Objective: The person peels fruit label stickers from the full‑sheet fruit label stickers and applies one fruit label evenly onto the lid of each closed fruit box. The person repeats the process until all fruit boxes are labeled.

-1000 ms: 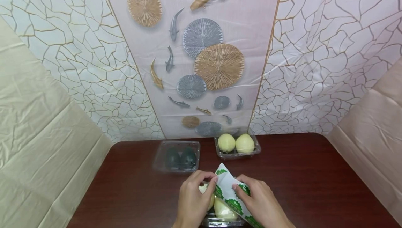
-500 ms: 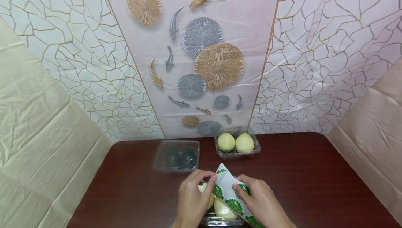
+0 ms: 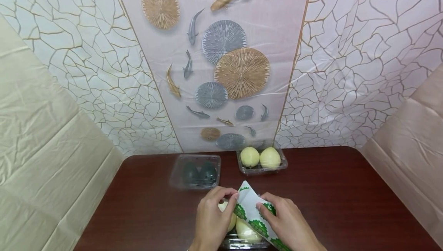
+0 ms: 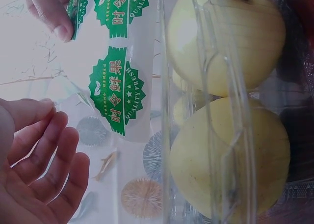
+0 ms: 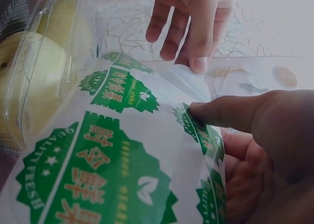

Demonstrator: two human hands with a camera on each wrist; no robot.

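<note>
A white sheet of stickers (image 3: 256,212) with green jagged-edged fruit labels slants between both hands, above a clear plastic box (image 3: 245,244) of pale yellow-green, pear-like fruit (image 3: 247,230). My right hand (image 3: 288,220) grips the sheet's right side, thumb on top and fingers beneath. Thumb and index finger of my left hand (image 3: 212,216) pinch the sheet's edge near its far corner. In the left wrist view that left hand (image 4: 44,155) has its other fingers loosely bent. A pale flap (image 5: 189,82) lifts at the pinch in the right wrist view; whether it is sticker or backing I cannot tell.
Farther back on the dark red-brown table (image 3: 145,208) stands a clear box (image 3: 219,166) with two dark green fruits. To its right is another clear box (image 3: 263,172) with two pale yellow-green fruits. A patterned cloth backdrop (image 3: 221,62) rises behind the table.
</note>
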